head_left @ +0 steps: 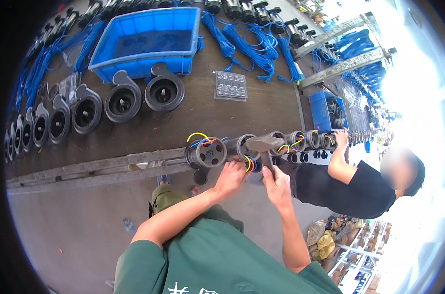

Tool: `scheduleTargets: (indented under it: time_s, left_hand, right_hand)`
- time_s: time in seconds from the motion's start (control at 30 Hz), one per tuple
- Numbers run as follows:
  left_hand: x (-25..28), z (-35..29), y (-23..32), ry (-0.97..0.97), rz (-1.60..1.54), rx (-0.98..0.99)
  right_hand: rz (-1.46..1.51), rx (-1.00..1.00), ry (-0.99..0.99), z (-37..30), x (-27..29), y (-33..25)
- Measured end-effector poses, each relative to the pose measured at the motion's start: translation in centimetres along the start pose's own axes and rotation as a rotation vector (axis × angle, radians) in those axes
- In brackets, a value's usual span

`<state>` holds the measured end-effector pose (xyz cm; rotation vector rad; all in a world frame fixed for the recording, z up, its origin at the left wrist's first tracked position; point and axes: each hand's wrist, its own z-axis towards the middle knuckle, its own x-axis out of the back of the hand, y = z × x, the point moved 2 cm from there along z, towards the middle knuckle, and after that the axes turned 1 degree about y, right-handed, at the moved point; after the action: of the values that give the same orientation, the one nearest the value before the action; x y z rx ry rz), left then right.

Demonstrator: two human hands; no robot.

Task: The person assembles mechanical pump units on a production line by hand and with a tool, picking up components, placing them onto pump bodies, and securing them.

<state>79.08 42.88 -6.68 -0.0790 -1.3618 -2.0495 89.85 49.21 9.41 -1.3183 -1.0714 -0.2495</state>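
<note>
My right hand (278, 187) is closed round the handle of a hammer (263, 143), whose metal head is raised over a row of dark grey cylindrical motor housings. The hammer partly covers the housing (242, 143) behind it. Beside the hammer, my left hand (231, 178) has its fingers curled together against yellow, blue and red wires (251, 165); what lies between the fingertips is hidden. Just left of this stands another motor housing (211, 154) with holes in its end face and a yellow wire looping from its top.
A blue plastic crate (144, 61) stands on the brown workbench (222, 117). Round black pump casings (122, 102) line its left side. Blue cable bundles (247, 49) and a clear plastic tray (230, 86) lie further back. At right, a co-worker in black (340, 188) reaches to the same row.
</note>
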Motion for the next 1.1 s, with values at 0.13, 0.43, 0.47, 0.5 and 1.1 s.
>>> scheduleTargets:
  time_s: [0.13, 0.43, 0.47, 0.5, 1.1]
  left_hand:
    - [-0.3, -0.2, 0.0, 0.007, 0.018, -0.03]
    - [0.2, -0.2, -0.6, -0.014, 0.057, -0.004]
    - [0.4, 0.0, -0.5, -0.034, 0.036, -0.003]
    - [0.3, 0.0, -0.7, -0.028, 0.03, -0.019]
    - [0.7, 0.2, -1.2, -0.067, -0.08, 0.019]
  right_hand:
    - [-0.159, 0.02, 0.093, -0.8, -2.9, 2.0]
    - [0.107, -0.178, -0.002, 0.8, 1.2, -1.9]
    - [0.034, -0.134, 0.082, 0.6, 0.3, -1.6]
    - [-0.041, -0.087, 0.168, 0.4, -1.1, -0.7]
    - [-0.098, -0.302, -0.126, 0.9, -1.5, 1.6]
